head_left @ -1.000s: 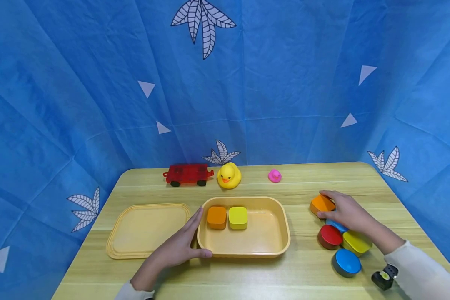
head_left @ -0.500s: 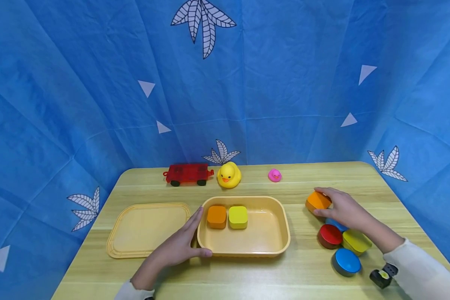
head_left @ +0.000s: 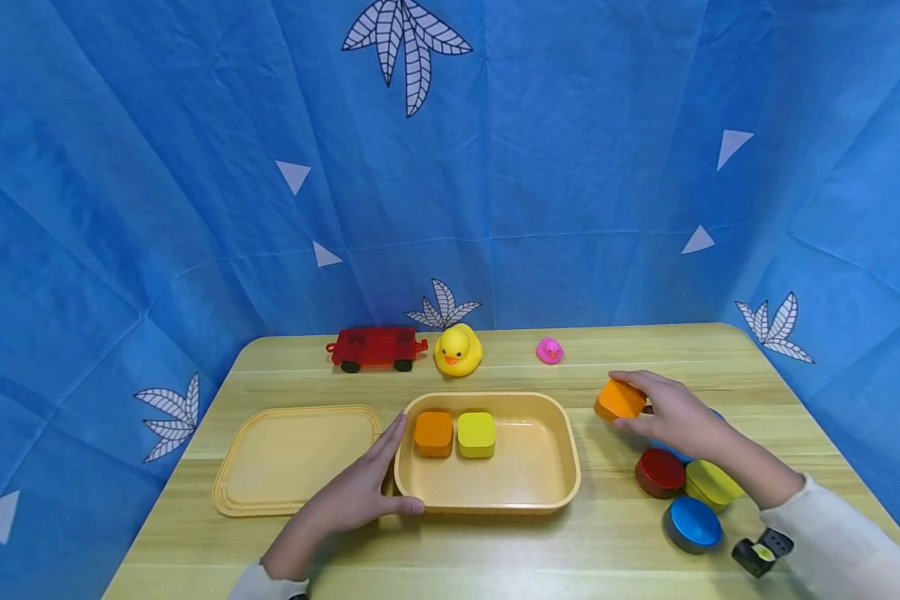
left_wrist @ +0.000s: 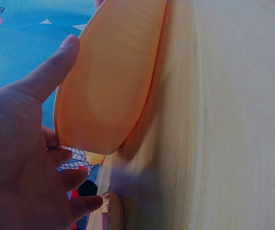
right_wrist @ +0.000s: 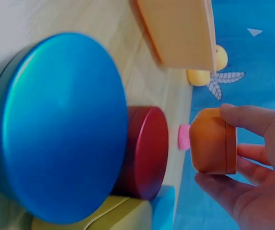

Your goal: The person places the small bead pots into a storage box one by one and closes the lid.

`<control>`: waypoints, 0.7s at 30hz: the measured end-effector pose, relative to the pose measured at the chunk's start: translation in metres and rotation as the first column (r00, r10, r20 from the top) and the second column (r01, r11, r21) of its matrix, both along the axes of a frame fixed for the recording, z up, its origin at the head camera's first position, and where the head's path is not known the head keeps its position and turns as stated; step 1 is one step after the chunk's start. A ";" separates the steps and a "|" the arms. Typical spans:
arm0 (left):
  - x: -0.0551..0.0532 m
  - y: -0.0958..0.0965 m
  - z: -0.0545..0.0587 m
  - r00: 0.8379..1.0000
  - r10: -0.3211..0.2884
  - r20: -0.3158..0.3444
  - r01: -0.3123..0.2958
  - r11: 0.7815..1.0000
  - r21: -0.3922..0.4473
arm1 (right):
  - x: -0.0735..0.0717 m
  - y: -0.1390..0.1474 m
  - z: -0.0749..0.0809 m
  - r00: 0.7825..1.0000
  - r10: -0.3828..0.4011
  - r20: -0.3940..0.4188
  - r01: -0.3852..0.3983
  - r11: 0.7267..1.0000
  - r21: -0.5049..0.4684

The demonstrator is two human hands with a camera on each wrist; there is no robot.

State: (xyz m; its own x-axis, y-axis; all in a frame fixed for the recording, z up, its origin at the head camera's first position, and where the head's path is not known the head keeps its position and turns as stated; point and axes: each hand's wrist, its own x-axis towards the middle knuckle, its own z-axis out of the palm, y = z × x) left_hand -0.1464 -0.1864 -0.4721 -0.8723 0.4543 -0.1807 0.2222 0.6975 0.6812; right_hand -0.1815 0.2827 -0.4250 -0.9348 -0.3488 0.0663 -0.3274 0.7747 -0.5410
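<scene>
My right hand point(head_left: 675, 417) pinches an orange rounded-square tin point(head_left: 620, 400) between thumb and fingers, right of the peach plastic box point(head_left: 525, 492). In the right wrist view the tin point(right_wrist: 209, 143) shows a lid seam and is off the table. My left hand point(head_left: 360, 492) rests against the box's left end, fingers along the side and thumb at the front corner. Inside the box are another orange tin point(head_left: 433, 435) and a yellow-green tin point(head_left: 476, 435). By my right wrist stand a red round tin point(head_left: 660, 472), a blue round tin point(head_left: 692, 525), a yellow tin point(head_left: 711, 485) and a partly hidden blue one.
A peach lid point(head_left: 300, 462) lies left of the box. Along the back edge stand a red toy wagon point(head_left: 375, 348), a yellow rubber duck point(head_left: 458, 351) and a small pink duck point(head_left: 550, 351). A blue patterned cloth point(head_left: 570, 167) hangs behind the table.
My right hand has lifted the orange tin off the group and carried it left, toward the box. My left hand and the box have stayed in place.
</scene>
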 end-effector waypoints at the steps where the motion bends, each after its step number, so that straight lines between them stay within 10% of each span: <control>1: 0.000 0.000 0.000 1.000 0.001 0.001 -0.001 1.000 -0.001 | 0.000 -0.002 0.001 1.000 0.005 -0.002 -0.005 1.000 0.000; 21: -0.001 0.000 -0.002 1.000 0.000 0.002 0.000 1.000 0.004 | 0.008 -0.033 0.019 0.995 0.087 -0.038 -0.087 0.996 -0.017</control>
